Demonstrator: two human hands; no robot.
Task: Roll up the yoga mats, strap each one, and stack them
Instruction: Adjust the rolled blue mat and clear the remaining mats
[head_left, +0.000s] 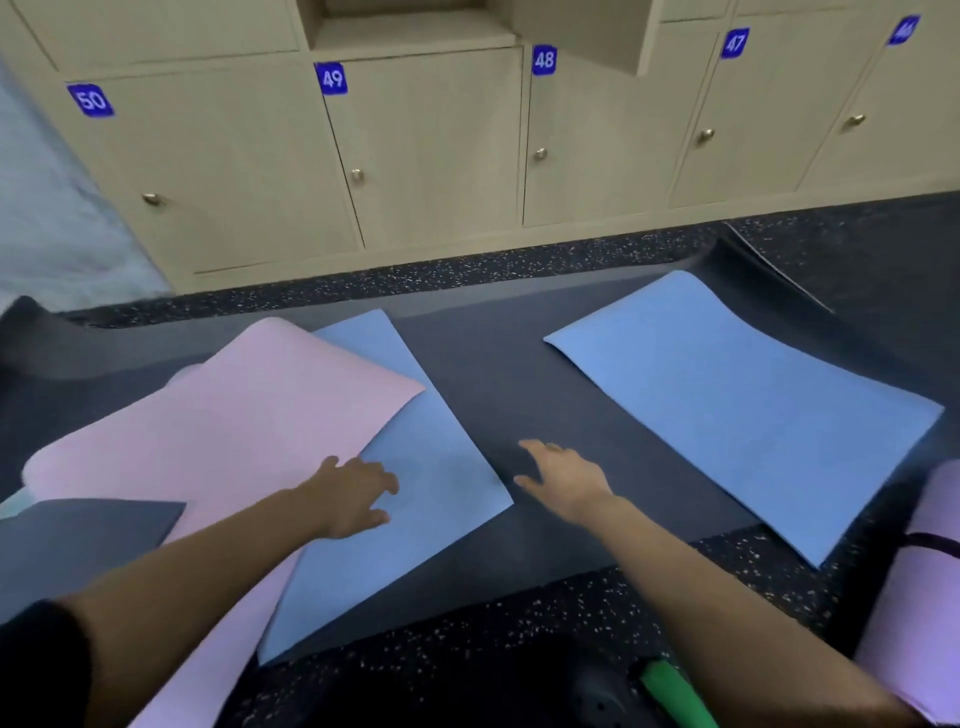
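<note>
A pink mat (208, 431) lies unrolled at left, overlapping a blue mat (431, 499) at centre. A second blue mat (727, 415) lies flat at right. All rest on a dark mat (493, 364). A rolled lilac mat (919, 597) with a dark strap (930, 543) sits at the right edge. The left hand (353, 493) rests on the centre blue mat with fingers loosely spread. The right hand (566, 480) is spread above the dark mat. Numbered lockers (431, 150) stand shut along the top, and one cubby (405, 31) is open.

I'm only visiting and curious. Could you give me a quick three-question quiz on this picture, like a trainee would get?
1. True or false: the pink mat lies partly over a blue mat.
2. How many blue mats lie unrolled? A one, B two, C three.
3. Fill in: the rolled mat at the right edge has a dark ___ around it.
Key: 1 true; 2 B; 3 strap.
</note>
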